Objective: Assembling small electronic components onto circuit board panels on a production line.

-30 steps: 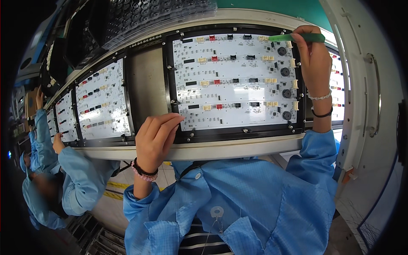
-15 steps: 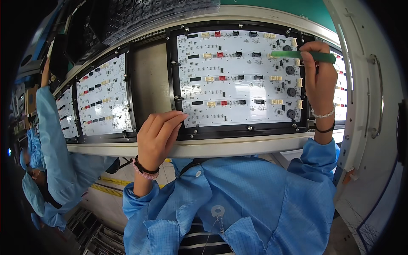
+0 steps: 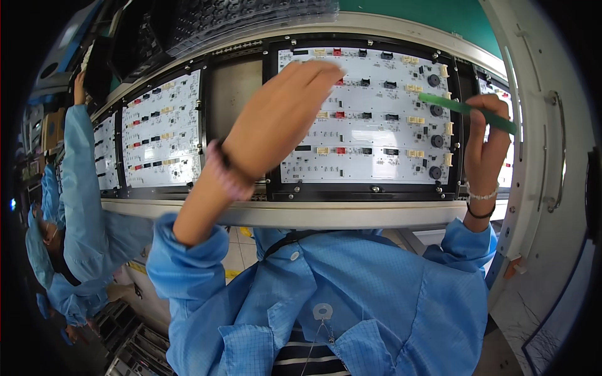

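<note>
A white circuit board panel (image 3: 357,135) in a black frame lies before me, with rows of black, red and cream connectors. My left hand (image 3: 282,119) is over the panel's left part, back of the hand up, fingers stretched together toward a red connector in the second row. It is somewhat blurred; its thumb is hidden, and I cannot tell whether the fingertips touch the board. My right hand (image 3: 489,135) is closed around a flat green stick (image 3: 461,108) at the panel's right edge. The stick's tip points left, close to a cream connector and a round black buzzer (image 3: 436,110).
Another framed panel (image 3: 162,128) is on the left along the metal rail (image 3: 301,213); part of a further one shows at right. Clear plastic trays (image 3: 251,22) stand at the back. A metal cabinet wall (image 3: 533,125) borders the right. A co-worker's sleeve (image 3: 81,169) reaches in at left.
My left hand has moved from the panel's near left corner up over its left part. My right hand and the green stick have come a little nearer and to the right.
</note>
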`<state>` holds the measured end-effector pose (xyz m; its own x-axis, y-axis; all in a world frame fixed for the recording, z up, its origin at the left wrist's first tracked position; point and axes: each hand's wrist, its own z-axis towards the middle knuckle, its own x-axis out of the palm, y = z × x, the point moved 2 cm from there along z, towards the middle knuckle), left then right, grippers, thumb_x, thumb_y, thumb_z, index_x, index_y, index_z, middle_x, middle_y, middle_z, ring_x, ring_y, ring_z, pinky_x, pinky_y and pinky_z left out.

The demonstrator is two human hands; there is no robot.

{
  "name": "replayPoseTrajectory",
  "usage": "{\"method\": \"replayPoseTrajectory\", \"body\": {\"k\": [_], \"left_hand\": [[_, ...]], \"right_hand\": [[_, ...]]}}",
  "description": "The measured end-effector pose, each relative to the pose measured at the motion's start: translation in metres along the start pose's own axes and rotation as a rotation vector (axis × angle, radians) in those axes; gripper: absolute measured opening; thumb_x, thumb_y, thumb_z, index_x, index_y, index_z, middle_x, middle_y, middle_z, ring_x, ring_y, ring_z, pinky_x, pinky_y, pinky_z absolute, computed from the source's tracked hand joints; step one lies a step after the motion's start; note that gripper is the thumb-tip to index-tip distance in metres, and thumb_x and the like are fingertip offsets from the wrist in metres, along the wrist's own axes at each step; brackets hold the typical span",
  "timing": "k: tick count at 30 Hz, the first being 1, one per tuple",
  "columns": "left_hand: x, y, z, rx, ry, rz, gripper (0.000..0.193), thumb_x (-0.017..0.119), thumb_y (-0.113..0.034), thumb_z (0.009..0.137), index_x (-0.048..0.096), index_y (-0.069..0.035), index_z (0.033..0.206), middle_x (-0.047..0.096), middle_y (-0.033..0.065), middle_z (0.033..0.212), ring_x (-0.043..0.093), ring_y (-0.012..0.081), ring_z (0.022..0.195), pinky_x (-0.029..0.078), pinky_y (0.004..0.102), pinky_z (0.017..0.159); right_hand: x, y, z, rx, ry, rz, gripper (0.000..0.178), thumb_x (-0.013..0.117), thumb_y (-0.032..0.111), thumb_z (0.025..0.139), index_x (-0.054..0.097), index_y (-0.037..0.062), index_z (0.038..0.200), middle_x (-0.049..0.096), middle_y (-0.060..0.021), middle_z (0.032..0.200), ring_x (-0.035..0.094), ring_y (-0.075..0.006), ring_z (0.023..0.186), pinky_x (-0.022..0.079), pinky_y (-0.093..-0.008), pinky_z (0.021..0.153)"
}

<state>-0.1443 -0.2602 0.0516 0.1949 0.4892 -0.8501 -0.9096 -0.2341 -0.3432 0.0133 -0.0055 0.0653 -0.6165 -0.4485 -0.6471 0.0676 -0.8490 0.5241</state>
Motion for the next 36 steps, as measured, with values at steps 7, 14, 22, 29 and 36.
{"method": "replayPoseTrajectory", "body": {"k": [7,14,22,29,36], "left_hand": [[0.078,0.062,0.085,0.144,-0.039,0.264,0.031,0.061,-0.003,0.082,0.061,-0.004,0.113,0.061,0.0094,0.108,0.060,0.0273,0.106,0.053,0.0374,0.085],[0.093,0.080,0.103,0.197,-0.001,0.003,0.018,0.063,-0.016,0.090,0.062,-0.008,0.106,0.063,0.0058,0.103,0.060,0.0257,0.103,0.053,0.0395,0.084],[0.072,0.067,0.105,0.300,0.044,-0.032,0.018,0.064,-0.010,0.096,0.071,-0.001,0.110,0.070,0.0059,0.090,0.063,0.0080,0.077,0.051,0.0235,0.061],[0.042,-0.046,0.018,0.093,0.103,-0.223,0.018,0.069,-0.022,0.085,0.059,-0.008,0.092,0.057,0.0083,0.089,0.055,0.0269,0.084,0.047,0.0374,0.073],[0.061,-0.104,-0.044,0.018,0.246,-0.067,0.028,0.071,-0.027,0.083,0.055,-0.008,0.097,0.053,0.0069,0.094,0.053,0.0241,0.088,0.044,0.0343,0.075]], "right_hand": [[-0.008,0.017,-0.019,0.010,0.033,0.147,0.014,0.053,0.013,0.101,0.055,-0.0008,0.100,0.058,-0.0088,0.090,0.053,-0.0139,0.076,0.043,-0.0256,0.069],[-0.019,0.007,-0.035,0.099,-0.021,0.187,0.014,0.051,0.013,0.101,0.053,-0.0006,0.101,0.057,-0.0090,0.091,0.052,-0.0140,0.077,0.042,-0.0260,0.069],[-0.020,0.010,-0.038,0.105,-0.025,0.210,0.015,0.051,0.015,0.101,0.053,-0.0004,0.101,0.057,-0.0089,0.090,0.052,-0.0140,0.076,0.042,-0.0256,0.068],[-0.027,0.014,-0.052,0.119,-0.008,0.230,0.019,0.054,0.019,0.100,0.053,-0.0005,0.097,0.057,-0.0087,0.085,0.051,-0.0139,0.070,0.041,-0.0257,0.063],[-0.016,0.017,-0.049,-0.055,0.034,0.125,0.022,0.060,0.020,0.095,0.057,0.0012,0.084,0.055,-0.0095,0.071,0.052,-0.0184,0.057,0.038,-0.0280,0.053]]}}
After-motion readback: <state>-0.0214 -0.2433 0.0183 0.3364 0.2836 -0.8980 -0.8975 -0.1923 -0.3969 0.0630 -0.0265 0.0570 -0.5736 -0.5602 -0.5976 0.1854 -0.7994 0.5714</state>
